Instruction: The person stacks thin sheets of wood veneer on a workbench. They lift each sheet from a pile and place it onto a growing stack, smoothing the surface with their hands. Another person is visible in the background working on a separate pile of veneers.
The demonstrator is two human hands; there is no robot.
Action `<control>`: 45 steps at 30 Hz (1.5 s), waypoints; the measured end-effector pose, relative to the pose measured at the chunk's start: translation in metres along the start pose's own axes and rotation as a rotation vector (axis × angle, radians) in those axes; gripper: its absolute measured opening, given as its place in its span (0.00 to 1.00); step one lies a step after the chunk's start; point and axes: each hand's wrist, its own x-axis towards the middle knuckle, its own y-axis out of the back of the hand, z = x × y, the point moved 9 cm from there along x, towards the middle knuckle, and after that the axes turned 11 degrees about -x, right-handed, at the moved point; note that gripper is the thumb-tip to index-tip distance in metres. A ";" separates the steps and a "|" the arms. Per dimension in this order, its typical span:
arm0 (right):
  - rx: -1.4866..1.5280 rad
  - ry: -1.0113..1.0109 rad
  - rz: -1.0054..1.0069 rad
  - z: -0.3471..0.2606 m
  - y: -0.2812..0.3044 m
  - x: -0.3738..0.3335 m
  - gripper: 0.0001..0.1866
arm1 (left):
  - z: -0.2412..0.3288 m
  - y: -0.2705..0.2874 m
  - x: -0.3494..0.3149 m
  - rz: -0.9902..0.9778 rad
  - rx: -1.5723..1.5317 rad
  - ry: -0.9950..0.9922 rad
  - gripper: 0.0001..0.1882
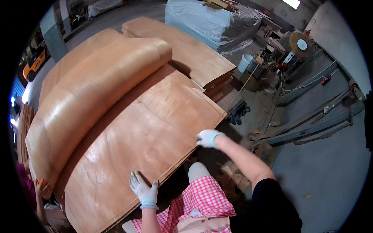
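Observation:
A broad reddish-brown wood veneer sheet [155, 128] lies on top of a stack in front of me. My left hand [143, 188], in a white glove with darkened fingertips, rests flat on it close to the near edge, fingers spread. Farther right, my right hand [208, 138], also gloved, is at the same edge with its fingers curled down over it; the fingertips are partly hidden. Across the far side of the stack arches a large curled veneer sheet [101, 85], bent into a roll. At its lower left end is a co-worker's hand [42, 188] with orange fingertips.
Another veneer stack [182, 50] lies beyond, and behind it a plastic-wrapped pile [211, 25]. To the right are a white bucket [244, 63], a round fan [301, 44] and a metal frame [311, 128]. Scraps [237, 176] litter the floor beside my knee. An orange forklift [35, 64] stands far left.

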 end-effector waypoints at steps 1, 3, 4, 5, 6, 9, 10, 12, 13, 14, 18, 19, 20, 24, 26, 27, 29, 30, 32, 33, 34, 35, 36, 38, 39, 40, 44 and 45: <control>0.008 -0.012 0.052 0.038 0.013 -0.004 0.18 | 0.000 0.002 0.000 -0.001 0.013 0.007 0.56; -0.032 -0.099 0.109 0.097 0.040 -0.009 0.16 | -0.005 0.001 0.000 0.008 0.022 0.016 0.56; -0.087 -0.166 0.120 0.126 0.050 -0.012 0.16 | -0.004 0.000 0.000 0.005 0.030 0.009 0.56; -0.114 -0.225 0.114 0.155 0.054 -0.012 0.16 | -0.002 -0.001 0.001 0.001 0.037 -0.001 0.56; -0.124 -0.247 0.133 0.174 0.059 -0.009 0.16 | -0.003 0.000 0.001 0.003 0.049 -0.006 0.56; -0.043 -0.329 0.140 0.209 0.054 0.001 0.18 | -0.005 0.000 0.000 0.007 0.074 -0.009 0.56; 0.025 -0.355 0.097 0.213 0.043 0.007 0.19 | -0.006 0.001 0.000 0.003 0.080 -0.001 0.56; 0.127 -0.461 0.125 0.234 0.025 0.013 0.20 | -0.003 0.003 0.000 0.000 0.084 -0.005 0.56; 0.161 -0.547 0.198 0.253 0.018 0.005 0.21 | 0.000 0.002 0.001 -0.005 0.080 -0.005 0.55; 0.194 -0.627 0.273 0.272 0.007 -0.002 0.21 | 0.001 0.002 0.000 -0.005 0.075 -0.002 0.55; 0.767 -0.809 0.717 0.296 -0.024 -0.045 0.16 | 0.005 0.002 -0.001 -0.006 0.053 0.006 0.55; 0.647 -0.784 0.761 0.278 -0.015 -0.050 0.16 | 0.000 0.003 -0.003 0.017 0.060 0.006 0.53; 0.685 -0.728 0.806 0.259 -0.009 -0.055 0.15 | -0.002 0.005 -0.003 0.029 0.050 -0.005 0.52; 0.744 -0.422 0.949 0.172 0.009 -0.081 0.15 | 0.008 0.019 -0.012 0.205 -0.124 -0.135 0.37; 0.752 -0.336 0.953 0.118 0.004 -0.092 0.15 | 0.035 0.027 -0.023 0.233 -0.312 -0.164 0.31; 0.737 -0.217 0.896 0.075 0.010 -0.094 0.15 | 0.063 0.034 -0.034 0.256 -0.376 -0.310 0.24; 0.722 -0.033 0.772 0.001 0.020 -0.112 0.15 | 0.123 0.039 -0.054 0.198 -0.315 -0.405 0.24; 0.732 0.041 0.700 -0.032 0.018 -0.119 0.14 | 0.138 0.032 -0.058 0.045 -0.438 -0.345 0.25; 1.120 0.217 0.403 -0.095 -0.007 -0.125 0.12 | 0.162 0.033 -0.070 -0.011 -0.549 -0.378 0.24; 1.029 0.320 0.400 -0.123 0.004 -0.144 0.10 | 0.171 0.037 -0.078 -0.005 -0.524 -0.452 0.25; 0.937 0.422 0.395 -0.147 0.010 -0.158 0.09 | 0.177 0.041 -0.085 0.003 -0.496 -0.525 0.25; 0.999 0.515 0.445 -0.160 0.005 -0.166 0.09 | 0.185 0.047 -0.094 0.053 -0.415 -0.678 0.27; 1.061 0.618 0.485 -0.174 0.004 -0.176 0.10 | 0.182 0.049 -0.100 0.081 -0.425 -0.691 0.23; 1.276 0.576 0.223 -0.190 -0.017 -0.184 0.09 | 0.175 0.055 -0.112 0.090 -0.499 -0.641 0.18; 1.248 0.605 0.277 -0.190 -0.016 -0.189 0.09 | 0.174 0.056 -0.113 0.092 -0.547 -0.618 0.17; 1.219 0.632 0.331 -0.189 -0.015 -0.192 0.09 | 0.175 0.055 -0.115 0.093 -0.596 -0.596 0.15; 1.110 0.637 0.389 -0.178 -0.017 -0.193 0.13 | 0.167 0.040 -0.109 0.008 -0.838 -0.330 0.12; 1.146 0.639 0.389 -0.174 -0.013 -0.193 0.15 | 0.155 0.024 -0.104 -0.045 -0.933 -0.230 0.11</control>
